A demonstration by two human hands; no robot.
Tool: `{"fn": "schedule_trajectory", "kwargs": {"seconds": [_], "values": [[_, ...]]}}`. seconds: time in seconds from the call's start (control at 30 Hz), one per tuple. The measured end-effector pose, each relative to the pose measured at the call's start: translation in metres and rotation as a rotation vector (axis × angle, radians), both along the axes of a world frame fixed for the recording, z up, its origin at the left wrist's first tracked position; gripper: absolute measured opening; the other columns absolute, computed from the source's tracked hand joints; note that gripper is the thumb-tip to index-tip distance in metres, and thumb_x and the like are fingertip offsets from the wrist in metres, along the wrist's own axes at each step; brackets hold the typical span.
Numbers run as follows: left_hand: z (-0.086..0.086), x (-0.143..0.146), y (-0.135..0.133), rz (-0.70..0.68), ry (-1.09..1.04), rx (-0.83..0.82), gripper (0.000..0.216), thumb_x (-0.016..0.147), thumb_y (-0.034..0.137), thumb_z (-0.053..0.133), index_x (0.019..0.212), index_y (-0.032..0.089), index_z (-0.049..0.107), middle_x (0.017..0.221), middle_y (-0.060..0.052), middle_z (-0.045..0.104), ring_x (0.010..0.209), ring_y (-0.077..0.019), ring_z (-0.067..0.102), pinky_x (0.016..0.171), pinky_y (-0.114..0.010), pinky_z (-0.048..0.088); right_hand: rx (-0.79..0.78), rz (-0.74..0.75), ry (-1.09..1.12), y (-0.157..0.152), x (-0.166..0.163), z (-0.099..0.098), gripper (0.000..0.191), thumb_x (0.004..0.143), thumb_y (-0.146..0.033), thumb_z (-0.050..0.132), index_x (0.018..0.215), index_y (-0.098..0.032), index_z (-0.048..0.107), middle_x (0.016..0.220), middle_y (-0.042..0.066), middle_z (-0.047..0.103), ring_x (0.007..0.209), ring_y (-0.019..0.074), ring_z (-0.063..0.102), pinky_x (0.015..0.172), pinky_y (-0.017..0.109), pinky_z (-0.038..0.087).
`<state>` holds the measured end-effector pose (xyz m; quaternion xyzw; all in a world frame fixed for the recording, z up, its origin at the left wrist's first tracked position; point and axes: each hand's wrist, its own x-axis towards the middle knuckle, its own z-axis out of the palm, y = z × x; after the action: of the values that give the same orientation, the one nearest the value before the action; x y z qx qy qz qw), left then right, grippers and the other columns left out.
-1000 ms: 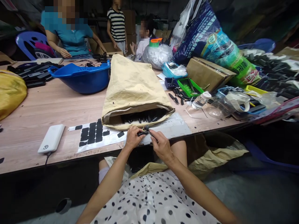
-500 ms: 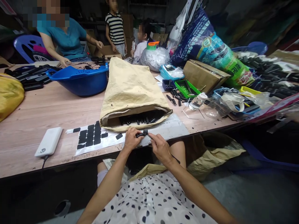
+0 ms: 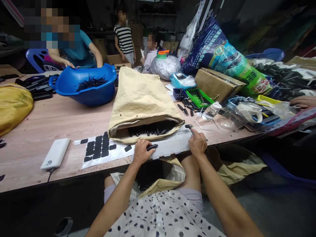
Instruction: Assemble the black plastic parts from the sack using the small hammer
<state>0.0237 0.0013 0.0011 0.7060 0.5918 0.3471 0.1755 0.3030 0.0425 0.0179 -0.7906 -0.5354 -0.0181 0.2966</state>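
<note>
Hammer [image 3: 189,126], gripped in the right hand [image 3: 197,142], has swung rightward, apart from the black piece [image 3: 152,147] that the left hand [image 3: 141,152] pinches near the surface's [image 3: 81,118] front edge, beside the open sack [image 3: 145,98]. Tapping seems paused.

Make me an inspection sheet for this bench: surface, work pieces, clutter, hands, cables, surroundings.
Surface: wood-grain table; grey board along the near edge.
Work pieces: black piece in hand; similar dark pieces inside the open beige sack.
Clutter: blue basin, white sheet with black patches, green tray, clear bottle.
Hands: left hand holds the black piece; right hand grips a small dark-headed tool.
Cables: dark cable from the white box, over the edge.
Surroundings: three people beyond the table; another person's hand at right.
</note>
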Motion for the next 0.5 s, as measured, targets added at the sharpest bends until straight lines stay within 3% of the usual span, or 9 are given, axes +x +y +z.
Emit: {"fn": "schedule_trajectory", "kwargs": {"seconds": [0.13, 0.5], "values": [[-0.002, -0.002, 0.000, -0.009, 0.008, 0.002, 0.012, 0.074, 0.021, 0.078, 0.082, 0.023, 0.069, 0.082, -0.001, 0.064, 0.088, -0.0229, 0.057, 0.084, -0.038, 0.047, -0.079, -0.058, -0.014, 0.020, 0.003, -0.006, 0.042, 0.085, -0.012, 0.051, 0.113, -0.027, 0.078, 0.085, 0.006, 0.051, 0.081, 0.0214, 0.046, 0.072, 0.034, 0.030], [-0.007, -0.007, -0.003, -0.040, -0.021, 0.013, 0.007, 0.078, 0.026, 0.075, 0.082, 0.024, 0.070, 0.080, -0.002, 0.063, 0.086, -0.0228, 0.056, 0.083, -0.039, 0.048, 0.004, -0.041, -0.087, 0.022, -0.011, -0.016, 0.042, 0.084, -0.013, 0.051, 0.116, -0.024, 0.076, 0.092, 0.010, 0.054, 0.085, 0.0242, 0.045, 0.070, 0.035, 0.028]]}}
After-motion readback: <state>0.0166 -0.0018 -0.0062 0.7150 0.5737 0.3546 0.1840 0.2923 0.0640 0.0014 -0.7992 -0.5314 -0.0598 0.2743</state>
